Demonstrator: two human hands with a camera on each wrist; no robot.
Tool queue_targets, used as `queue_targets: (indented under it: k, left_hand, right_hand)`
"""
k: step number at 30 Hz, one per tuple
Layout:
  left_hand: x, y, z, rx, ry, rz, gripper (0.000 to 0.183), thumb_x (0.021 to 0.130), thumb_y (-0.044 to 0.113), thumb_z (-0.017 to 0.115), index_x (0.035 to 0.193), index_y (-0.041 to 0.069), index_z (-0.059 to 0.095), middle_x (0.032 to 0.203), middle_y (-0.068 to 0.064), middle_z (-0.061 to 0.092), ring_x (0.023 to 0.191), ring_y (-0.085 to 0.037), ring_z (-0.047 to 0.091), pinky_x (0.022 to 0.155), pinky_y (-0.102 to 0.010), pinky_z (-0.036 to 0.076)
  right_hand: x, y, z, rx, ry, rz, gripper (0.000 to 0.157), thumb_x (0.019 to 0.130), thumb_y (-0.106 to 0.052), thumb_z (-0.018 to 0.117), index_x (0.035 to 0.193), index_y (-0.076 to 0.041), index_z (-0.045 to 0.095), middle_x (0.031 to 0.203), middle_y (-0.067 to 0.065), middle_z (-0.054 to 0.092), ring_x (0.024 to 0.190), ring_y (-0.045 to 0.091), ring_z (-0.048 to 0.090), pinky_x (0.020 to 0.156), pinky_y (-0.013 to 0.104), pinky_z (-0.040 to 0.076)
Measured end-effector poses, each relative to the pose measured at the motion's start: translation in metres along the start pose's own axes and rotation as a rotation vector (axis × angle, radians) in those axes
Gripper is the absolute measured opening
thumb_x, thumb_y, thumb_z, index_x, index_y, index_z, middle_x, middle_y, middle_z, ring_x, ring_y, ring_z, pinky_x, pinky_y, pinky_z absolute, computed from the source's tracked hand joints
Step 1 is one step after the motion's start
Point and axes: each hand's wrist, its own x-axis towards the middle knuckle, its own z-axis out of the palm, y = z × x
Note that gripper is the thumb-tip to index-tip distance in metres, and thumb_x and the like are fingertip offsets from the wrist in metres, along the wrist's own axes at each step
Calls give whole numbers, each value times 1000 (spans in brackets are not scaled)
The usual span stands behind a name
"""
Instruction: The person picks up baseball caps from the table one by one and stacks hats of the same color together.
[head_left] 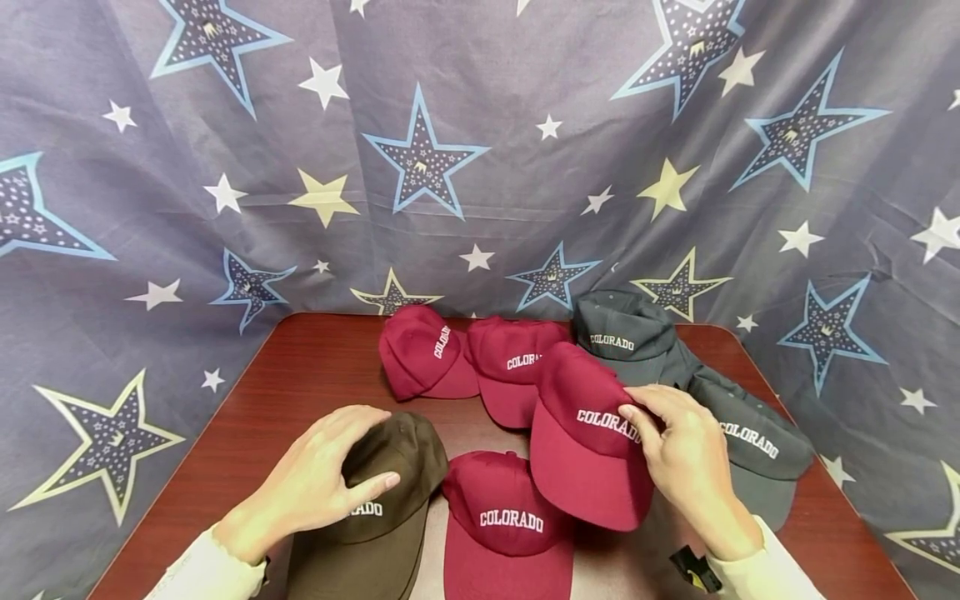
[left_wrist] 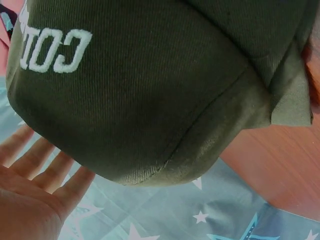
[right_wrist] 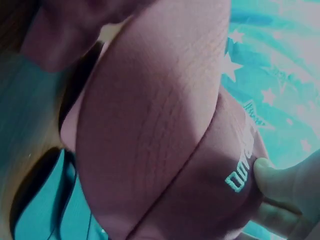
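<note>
My right hand (head_left: pixel 686 450) pinches the side of a red baseball cap's crown, close to its white COLORADO lettering. This red cap (head_left: pixel 573 396) is raised, its brim pointing down toward me; in the right wrist view its brim (right_wrist: pixel 145 125) fills the middle, and the thumb (right_wrist: pixel 280 180) presses beside the letters. My left hand (head_left: pixel 318 475) is spread at the crown of an olive-brown cap (head_left: pixel 408 467), thumb over the front and fingers along the far side. Straight fingers (left_wrist: pixel 45 165) lie right at that cap's edge in the left wrist view. Between the hands sits another red cap (head_left: pixel 510 517).
Two more red caps, one at the back left (head_left: pixel 420 350) and one beside it (head_left: pixel 502 358), stand on the brown table (head_left: pixel 300 358). Dark grey caps lie at the back (head_left: pixel 626 325) and right (head_left: pixel 757 450). A star-patterned curtain (head_left: pixel 480 167) hangs behind.
</note>
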Motion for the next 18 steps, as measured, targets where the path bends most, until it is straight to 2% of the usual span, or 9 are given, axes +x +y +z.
queue_targets:
  k: [7,18]
  left_hand:
    - [0,2,0,-3,3,4,69,79,48,85,131,9,65,127,-1,66,125,-27,59,107,-48,43]
    - [0,2,-1,-4,-17,-6,72,77,51,85,132,8,65,129,-3,66,127,-28,58,111,-45,40]
  right_hand:
    - [-4,-16,3,52,9,-66,27,79,-4,87,104,-12,81,100,3,75,96,20,70,87,33,49]
    - [-14,-40,12,83,12,-137,28,78,-9,87,105,-15,81,104,1,76,102,21,69,87,39,48]
